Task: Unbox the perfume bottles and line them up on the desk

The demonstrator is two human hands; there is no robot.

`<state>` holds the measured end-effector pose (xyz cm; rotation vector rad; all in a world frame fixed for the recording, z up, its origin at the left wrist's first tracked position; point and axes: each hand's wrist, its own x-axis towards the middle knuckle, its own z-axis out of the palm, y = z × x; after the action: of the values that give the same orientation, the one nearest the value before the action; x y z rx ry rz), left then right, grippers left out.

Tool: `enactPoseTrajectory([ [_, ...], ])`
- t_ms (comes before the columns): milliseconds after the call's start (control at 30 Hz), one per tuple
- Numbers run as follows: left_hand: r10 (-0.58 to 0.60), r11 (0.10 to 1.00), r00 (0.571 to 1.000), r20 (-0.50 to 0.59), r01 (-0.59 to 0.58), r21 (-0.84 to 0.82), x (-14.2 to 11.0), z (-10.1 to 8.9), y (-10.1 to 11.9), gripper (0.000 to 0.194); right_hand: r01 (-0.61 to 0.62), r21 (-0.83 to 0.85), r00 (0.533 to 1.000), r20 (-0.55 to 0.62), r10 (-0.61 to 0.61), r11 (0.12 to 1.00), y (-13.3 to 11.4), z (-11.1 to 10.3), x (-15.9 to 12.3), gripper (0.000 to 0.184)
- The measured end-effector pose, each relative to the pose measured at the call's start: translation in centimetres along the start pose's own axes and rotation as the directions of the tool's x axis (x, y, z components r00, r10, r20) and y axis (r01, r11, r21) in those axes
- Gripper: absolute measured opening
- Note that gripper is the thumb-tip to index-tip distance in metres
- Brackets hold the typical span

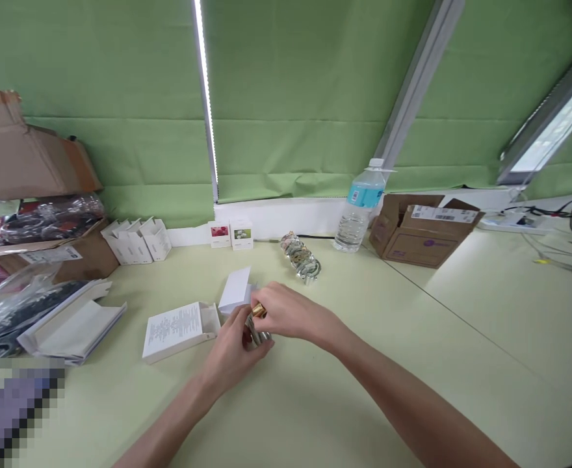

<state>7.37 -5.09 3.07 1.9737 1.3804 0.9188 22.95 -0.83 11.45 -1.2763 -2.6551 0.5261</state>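
Pale green table (344, 396): gold-capped metal item (257, 314) pinched between left fingers (234, 325) and right fingers (269, 298), both closed.

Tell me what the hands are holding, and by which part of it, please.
Both hands seem to hold one small metal item, its kind unclear. The right hand pinches by its gold end; the left hand grips its silver body.

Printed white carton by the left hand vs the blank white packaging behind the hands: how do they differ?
The printed carton lies flat, its top covered in small text; the blank white packaging stands tilted, no print showing. The printed carton sits beside the left hand; the blank white packaging sits behind it. Both are white card.
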Motion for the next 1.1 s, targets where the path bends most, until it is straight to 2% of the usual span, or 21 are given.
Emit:
enactPoseTrajectory([
  [167, 0.009, 1.000, 1.000, 0.007, -0.009, -0.004, 0.0, -0.3, -0.1, 0.044, -0.003, 0.147, 0.999, -0.032, 0.008, 0.989, 1.1, 0.8, -0.5, 0.005],
  [300, 0.017, 1.000, 1.000, 0.015, -0.017, 0.002, 0.0, -0.4, -0.1, 0.048, 0.026, 0.203, 0.997, -0.076, -0.011, 0.979, 1.7, 1.1, -0.7, 0.007],
  [600, 0.023, 1.000, 1.000, 0.018, -0.023, 0.017, 0.0, -0.3, -0.5, 0.052, 0.036, 0.277, 0.994, -0.105, -0.007, 0.960, 1.6, 0.0, -1.3, 0.006],
  [733, 0.017, 1.000, 0.999, 0.027, -0.018, 0.023, 0.0, -0.5, -0.5, 0.055, 0.015, 0.246, 0.997, -0.083, 0.006, 0.969, 2.3, -0.1, -1.9, 0.009],
  [900, 0.066, 0.997, 0.998, 0.016, -0.067, 0.033, 0.0, -0.7, -0.2, 0.052, -0.136, 0.179, 0.990, -0.006, 0.139, 0.974, 4.1, 1.2, -2.7, 0.021],
  [1000, 0.045, 0.998, 0.999, 0.022, -0.046, 0.041, -0.1, -0.8, -0.3, 0.056, -0.127, 0.120, 0.992, 0.044, 0.122, 0.985, 4.5, 2.4, -3.0, 0.011],
  [1100, 0.024, 0.999, 1.000, 0.019, -0.025, 0.045, -0.2, -0.7, -0.6, 0.060, -0.096, 0.077, 0.995, 0.030, 0.094, 0.992, 4.3, 3.5, -3.1, 0.011],
])
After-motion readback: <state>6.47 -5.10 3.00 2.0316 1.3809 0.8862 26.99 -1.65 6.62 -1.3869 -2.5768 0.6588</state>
